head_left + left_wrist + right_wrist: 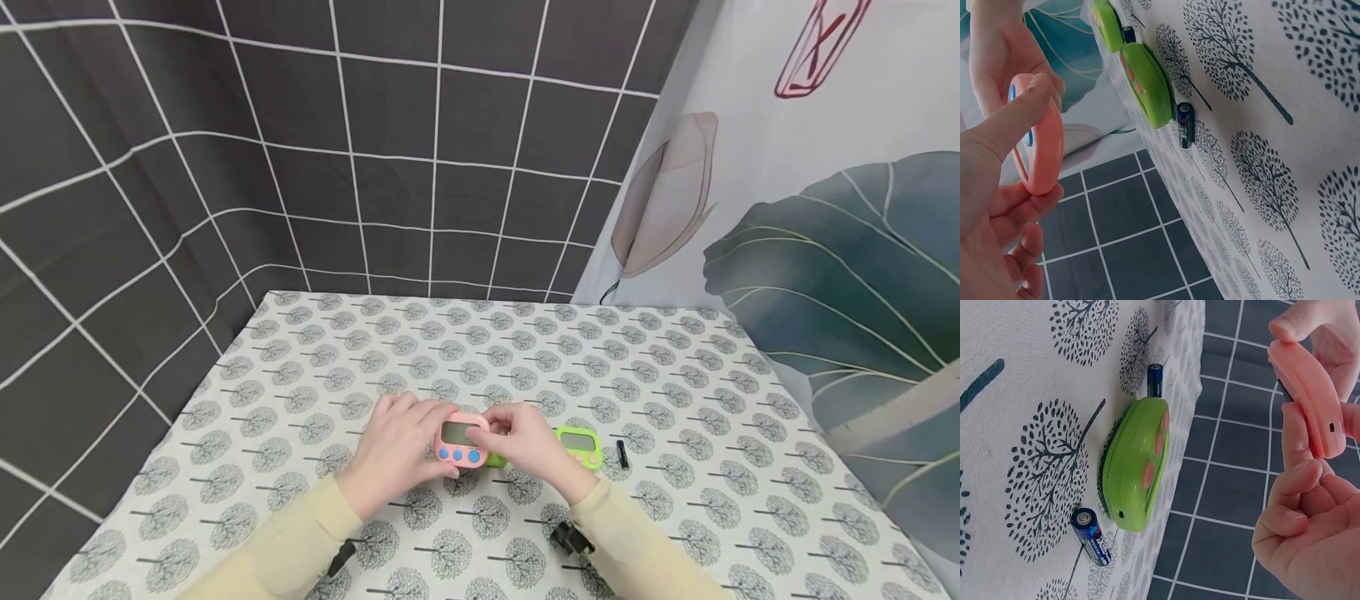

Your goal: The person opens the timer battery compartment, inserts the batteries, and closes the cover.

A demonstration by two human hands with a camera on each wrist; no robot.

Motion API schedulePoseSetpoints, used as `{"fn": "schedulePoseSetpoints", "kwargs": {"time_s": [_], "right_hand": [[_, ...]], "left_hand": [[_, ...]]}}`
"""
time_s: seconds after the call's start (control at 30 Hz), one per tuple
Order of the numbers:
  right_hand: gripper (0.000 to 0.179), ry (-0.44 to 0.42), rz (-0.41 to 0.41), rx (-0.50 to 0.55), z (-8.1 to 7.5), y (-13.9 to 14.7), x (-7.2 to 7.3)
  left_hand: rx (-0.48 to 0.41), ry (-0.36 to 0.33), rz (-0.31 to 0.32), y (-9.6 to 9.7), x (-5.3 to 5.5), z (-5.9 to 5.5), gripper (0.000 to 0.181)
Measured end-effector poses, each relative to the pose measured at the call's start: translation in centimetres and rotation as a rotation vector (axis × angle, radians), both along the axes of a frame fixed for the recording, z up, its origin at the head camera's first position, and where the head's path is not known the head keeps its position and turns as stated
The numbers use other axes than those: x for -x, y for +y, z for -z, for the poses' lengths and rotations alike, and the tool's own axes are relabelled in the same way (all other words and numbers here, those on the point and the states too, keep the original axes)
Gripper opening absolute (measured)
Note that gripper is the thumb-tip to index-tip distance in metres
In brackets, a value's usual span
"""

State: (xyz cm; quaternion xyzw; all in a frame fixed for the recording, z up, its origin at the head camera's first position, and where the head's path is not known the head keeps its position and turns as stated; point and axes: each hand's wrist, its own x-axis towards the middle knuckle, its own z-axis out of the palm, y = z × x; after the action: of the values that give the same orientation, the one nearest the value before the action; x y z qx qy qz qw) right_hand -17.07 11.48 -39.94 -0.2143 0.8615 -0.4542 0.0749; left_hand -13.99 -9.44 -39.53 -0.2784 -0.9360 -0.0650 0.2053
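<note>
A pink digital timer with a grey screen and blue buttons is held up above the table between both hands. My left hand grips its left side, the thumb on one edge and fingers at the opposite edge. My right hand pinches the right end, with the thumb over the front near the screen and the fingers behind. In the right wrist view the timer appears edge-on, a small dark slot in its side. Partly behind the right hand lies a green timer.
Right of the hands, another green timer with pink buttons lies on the tree-patterned tablecloth. A dark blue battery lies beside it. A second battery lies by the nearer green timer. Dark gridded cloth hangs behind the table.
</note>
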Motion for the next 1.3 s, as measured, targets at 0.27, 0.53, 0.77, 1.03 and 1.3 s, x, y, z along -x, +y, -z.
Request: {"fn": "schedulePoseSetpoints", "kwargs": {"time_s": [0.27, 0.53, 0.77, 1.03, 1.3], "right_hand": [[0.025, 0.004, -0.001, 0.003, 0.5, -0.3, -0.2], [0.018, 0.046, 0.059, 0.032, -0.2, -0.4, -0.4], [0.015, 0.258, 0.067, 0.038, 0.2, -0.5, -0.5], [0.012, 0.43, 0.081, -0.038, -0.2, -0.7, -0.9], [0.018, 0.678, 0.076, -0.046, 0.0, -1.1, -1.2]], "left_hand": [[-0.001, -0.023, -0.013, -0.3, -0.1, 0.4, 0.085], [-0.154, -0.167, -0.085, 0.2, -0.1, -0.1, 0.083], [-0.321, -0.289, -0.176, 0.4, 0.0, -0.4, 0.072], [-0.379, -0.362, -0.194, 0.6, 0.5, -0.5, 0.045], [-0.393, -0.507, -0.211, 0.5, 0.5, -0.6, 0.053]]}}
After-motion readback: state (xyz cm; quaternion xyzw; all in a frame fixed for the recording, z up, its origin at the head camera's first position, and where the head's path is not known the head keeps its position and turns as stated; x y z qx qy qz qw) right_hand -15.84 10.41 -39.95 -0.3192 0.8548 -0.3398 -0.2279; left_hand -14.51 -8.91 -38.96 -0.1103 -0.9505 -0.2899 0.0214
